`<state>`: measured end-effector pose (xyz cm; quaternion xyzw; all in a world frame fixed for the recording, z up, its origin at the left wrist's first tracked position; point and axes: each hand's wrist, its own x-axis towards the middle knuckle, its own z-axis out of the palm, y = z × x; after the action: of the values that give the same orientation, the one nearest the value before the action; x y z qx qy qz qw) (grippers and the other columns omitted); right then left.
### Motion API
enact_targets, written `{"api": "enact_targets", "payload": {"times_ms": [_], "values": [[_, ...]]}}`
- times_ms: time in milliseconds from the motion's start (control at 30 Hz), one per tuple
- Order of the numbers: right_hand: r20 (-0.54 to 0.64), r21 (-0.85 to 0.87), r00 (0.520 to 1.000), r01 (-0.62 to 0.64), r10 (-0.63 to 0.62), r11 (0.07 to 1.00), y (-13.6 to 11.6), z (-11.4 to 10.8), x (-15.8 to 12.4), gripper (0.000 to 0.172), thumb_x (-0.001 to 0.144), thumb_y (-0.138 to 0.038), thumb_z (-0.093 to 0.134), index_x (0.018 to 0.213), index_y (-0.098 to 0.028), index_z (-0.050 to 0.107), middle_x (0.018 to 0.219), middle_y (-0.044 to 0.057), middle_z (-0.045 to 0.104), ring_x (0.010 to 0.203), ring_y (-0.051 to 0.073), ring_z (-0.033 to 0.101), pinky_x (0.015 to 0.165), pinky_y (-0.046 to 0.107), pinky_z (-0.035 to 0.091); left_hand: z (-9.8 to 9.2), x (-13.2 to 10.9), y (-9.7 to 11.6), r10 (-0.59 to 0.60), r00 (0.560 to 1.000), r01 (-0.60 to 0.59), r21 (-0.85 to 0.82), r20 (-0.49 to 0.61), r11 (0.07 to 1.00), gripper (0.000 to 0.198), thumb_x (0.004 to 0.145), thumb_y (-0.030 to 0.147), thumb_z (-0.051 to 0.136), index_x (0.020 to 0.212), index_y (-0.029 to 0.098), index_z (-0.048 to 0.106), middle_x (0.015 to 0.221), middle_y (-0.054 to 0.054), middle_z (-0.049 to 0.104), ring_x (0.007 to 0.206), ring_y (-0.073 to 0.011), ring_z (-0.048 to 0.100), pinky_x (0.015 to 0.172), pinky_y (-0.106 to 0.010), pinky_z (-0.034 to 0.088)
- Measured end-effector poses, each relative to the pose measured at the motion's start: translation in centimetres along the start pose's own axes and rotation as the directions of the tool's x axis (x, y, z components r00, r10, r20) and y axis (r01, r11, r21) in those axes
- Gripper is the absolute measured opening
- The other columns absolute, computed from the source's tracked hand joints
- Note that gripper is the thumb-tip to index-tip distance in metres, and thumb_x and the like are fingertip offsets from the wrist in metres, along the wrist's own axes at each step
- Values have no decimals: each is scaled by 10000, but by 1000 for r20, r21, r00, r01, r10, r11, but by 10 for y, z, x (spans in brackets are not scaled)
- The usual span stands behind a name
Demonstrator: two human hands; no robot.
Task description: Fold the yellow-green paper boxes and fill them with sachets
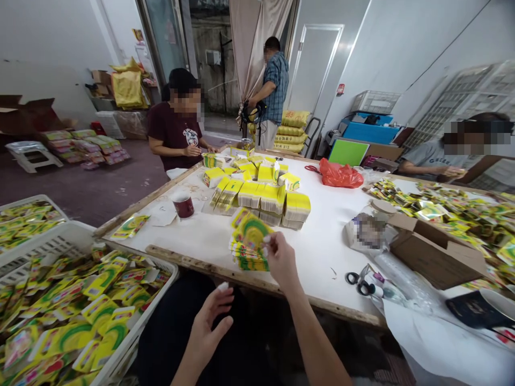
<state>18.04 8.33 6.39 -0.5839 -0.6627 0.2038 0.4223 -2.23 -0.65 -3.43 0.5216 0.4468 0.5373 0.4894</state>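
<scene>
My right hand is over the near edge of the white table, its fingers pinched on a yellow-green packet held on top of a small stack of the same packets. My left hand hangs below the table edge over my lap, fingers apart and holding nothing. A white basket full of loose yellow-green packets stands at my left.
Bundled yellow packet stacks fill the table's middle, with a red mug, scissors, an open cardboard box and a red plastic bag. Two people sit at the table; a third stands by the doorway.
</scene>
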Motion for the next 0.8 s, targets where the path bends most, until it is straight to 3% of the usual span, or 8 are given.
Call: {"api": "enact_targets", "payload": {"times_ms": [100,167,267,400,567,700,800], "values": [[205,208,964,126,-169,970,-14,19,-38,158,780,-111,479,891,-218,514,754,-14,596,689,143,560,651,229,412,18,12,10,78,977,-147,-366,-196,919,696,770,638,658,1311,213,559,1300,-151,638,1178,-322,624,959,-436,544],[310,290,925,128,-220,948,-17,36,-61,201,732,-76,490,873,-215,519,784,-9,594,715,144,546,658,232,396,24,18,18,-20,963,-134,-539,-269,832,640,773,659,624,1207,189,634,1241,-143,667,1144,-321,637,957,-435,544],[341,381,927,13,-153,924,-17,54,-86,219,687,-57,500,841,-212,497,769,-15,556,691,134,502,631,230,366,27,21,31,-210,925,-61,-668,-318,742,578,685,628,709,1042,174,692,1065,-118,715,956,-302,693,843,-427,588],[363,587,932,-213,-18,781,-26,61,-100,180,667,-89,536,789,-208,478,729,-33,480,646,112,418,584,223,327,28,19,43,-299,863,-95,-710,-408,697,487,615,550,777,921,184,678,823,-37,678,794,-235,678,776,-387,592],[487,703,873,-390,-3,594,-38,63,-111,259,629,-121,616,830,-208,479,776,-39,474,690,106,382,603,217,318,33,15,49,-316,831,-107,-691,-457,715,424,616,512,776,824,176,624,721,3,590,718,-171,613,687,-291,567],[552,683,834,-438,-19,585,-33,65,-115,364,625,-104,642,936,-215,489,818,-46,489,714,103,391,623,216,319,33,12,42,-398,793,-58,-707,-461,705,468,596,543,816,787,194,570,667,53,522,616,-97,525,605,-196,512],[558,656,829,-418,-31,628,-25,66,-115,448,650,-170,730,1037,-215,510,829,-44,504,719,108,404,628,222,324,32,10,34,-419,780,12,-658,-465,753,591,535,683,799,799,203,578,676,51,540,602,-107,528,577,-212,506]]}}
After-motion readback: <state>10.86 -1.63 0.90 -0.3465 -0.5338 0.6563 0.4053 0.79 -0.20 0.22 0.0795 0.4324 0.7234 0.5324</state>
